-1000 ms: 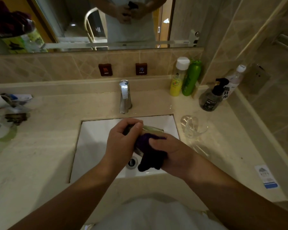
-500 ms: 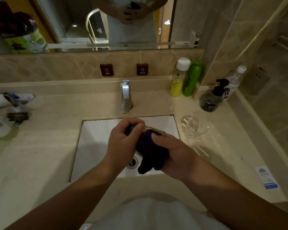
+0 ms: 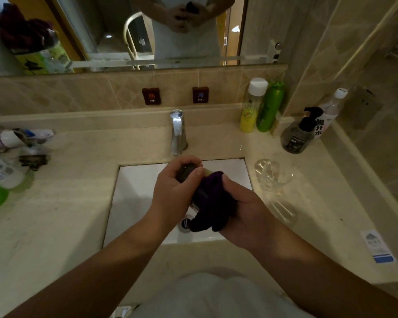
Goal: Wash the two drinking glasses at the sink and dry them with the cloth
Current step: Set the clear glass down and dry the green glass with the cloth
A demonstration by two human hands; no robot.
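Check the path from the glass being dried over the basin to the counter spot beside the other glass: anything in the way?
Nothing visible blocks it. The held glass, gripped by the left hand and wrapped in the purple cloth by the right hand, has bare counter right of the basin, in front of the second glass.

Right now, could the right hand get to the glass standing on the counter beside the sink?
Probably yes, once freed. The right hand holds the purple cloth against the glass in the left hand. The other glass stands just to its right, nothing between.
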